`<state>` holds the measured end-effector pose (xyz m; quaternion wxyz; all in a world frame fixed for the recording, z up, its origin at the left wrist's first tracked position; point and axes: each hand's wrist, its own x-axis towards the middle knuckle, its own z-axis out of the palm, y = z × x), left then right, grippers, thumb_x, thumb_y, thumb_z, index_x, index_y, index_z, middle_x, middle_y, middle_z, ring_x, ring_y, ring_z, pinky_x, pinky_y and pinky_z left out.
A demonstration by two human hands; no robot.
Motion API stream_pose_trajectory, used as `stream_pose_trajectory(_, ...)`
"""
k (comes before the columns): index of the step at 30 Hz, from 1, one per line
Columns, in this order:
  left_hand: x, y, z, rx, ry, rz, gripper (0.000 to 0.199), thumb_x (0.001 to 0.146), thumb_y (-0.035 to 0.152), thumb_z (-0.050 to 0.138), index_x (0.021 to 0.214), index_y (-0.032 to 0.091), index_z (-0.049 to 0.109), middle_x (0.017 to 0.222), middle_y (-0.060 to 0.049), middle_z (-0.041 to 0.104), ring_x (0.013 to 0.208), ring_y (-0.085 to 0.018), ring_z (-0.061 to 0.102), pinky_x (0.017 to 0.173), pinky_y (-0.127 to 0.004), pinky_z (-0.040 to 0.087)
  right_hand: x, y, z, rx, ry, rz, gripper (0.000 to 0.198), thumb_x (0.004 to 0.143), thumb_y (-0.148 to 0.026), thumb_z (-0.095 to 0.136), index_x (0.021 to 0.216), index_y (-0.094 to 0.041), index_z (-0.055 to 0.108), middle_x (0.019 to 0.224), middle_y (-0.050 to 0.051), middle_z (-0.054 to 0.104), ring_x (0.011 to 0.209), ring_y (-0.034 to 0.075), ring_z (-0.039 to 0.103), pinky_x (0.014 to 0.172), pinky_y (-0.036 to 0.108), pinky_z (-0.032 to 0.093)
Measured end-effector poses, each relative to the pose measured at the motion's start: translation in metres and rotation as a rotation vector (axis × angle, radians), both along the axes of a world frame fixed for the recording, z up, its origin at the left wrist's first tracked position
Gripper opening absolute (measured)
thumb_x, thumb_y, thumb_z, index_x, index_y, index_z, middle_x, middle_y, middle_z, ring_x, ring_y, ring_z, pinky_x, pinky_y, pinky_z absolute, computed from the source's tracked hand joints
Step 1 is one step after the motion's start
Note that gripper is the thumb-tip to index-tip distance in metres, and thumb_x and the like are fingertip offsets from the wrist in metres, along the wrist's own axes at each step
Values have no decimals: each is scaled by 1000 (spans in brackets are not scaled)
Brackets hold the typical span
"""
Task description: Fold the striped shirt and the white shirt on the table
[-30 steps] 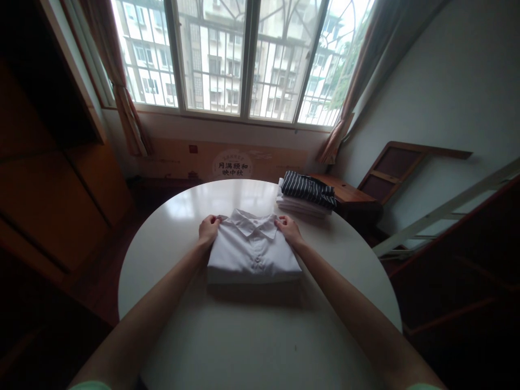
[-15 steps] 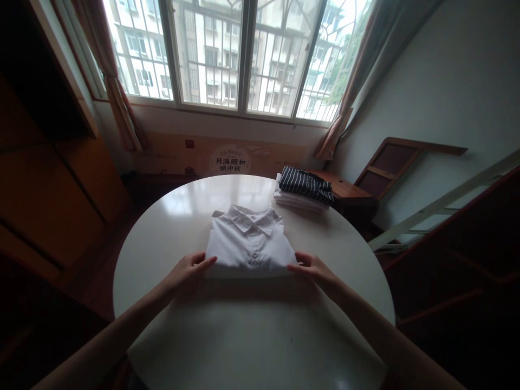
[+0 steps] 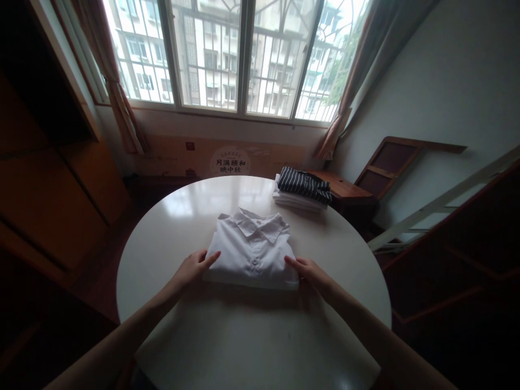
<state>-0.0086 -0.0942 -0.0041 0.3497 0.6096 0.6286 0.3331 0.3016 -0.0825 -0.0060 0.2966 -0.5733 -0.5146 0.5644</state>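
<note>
A folded white shirt [image 3: 252, 252] with its collar at the far end and buttons down the middle is over the round white table [image 3: 162, 238]. My left hand [image 3: 199, 265] grips its left side, thumb on top and the other fingers hidden beneath. On the opposite side, my right hand [image 3: 309, 271] pinches the shirt's edge the same way, its thumb lying on the cloth. Whether the shirt is lifted off the tabletop, I cannot tell.
Toward the table's back right lies a stack of folded clothes [image 3: 303, 187], a black striped one over white ones. Behind it stands a wooden cabinet [image 3: 345, 189]. A barred window [image 3: 239, 59] fills the far wall, above a printed cardboard panel [image 3: 170, 157].
The shirt has shifted a little to the right and its collar is turned slightly that way. Both thumbs now lie further in over the cloth.
</note>
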Motion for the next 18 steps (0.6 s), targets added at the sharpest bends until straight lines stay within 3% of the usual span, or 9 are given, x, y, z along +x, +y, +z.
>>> stream_pose_trajectory(6, 6, 7, 1, 49, 126, 56, 34, 68, 52, 50, 58, 20, 55, 59, -1, 57, 59, -19, 51, 53, -25, 31, 1, 9, 1, -80, 38, 7, 37, 57, -49, 72, 63, -15, 59, 48, -3, 51, 40, 7, 41, 39, 21, 30)
stream_pose_trajectory(12, 7, 24, 4, 38, 185, 88, 39, 74, 54, 42, 55, 20, 47, 57, -1, 54, 58, -18, 50, 54, -27, 32, -4, 19, 16, -88, 68, -56, 33, 64, -47, 68, 70, -16, 59, 61, 2, 59, 51, 12, 52, 49, 25, 41)
stream_pose_trajectory(18, 18, 34, -6, 182, 322, 155, 28, 82, 38, 35, 63, 21, 46, 78, -8, 57, 75, -20, 55, 68, -29, 39, -12, 33, 4, 278, -97, -102, 30, 67, -44, 62, 75, -15, 62, 72, 4, 64, 66, 19, 56, 58, 27, 41)
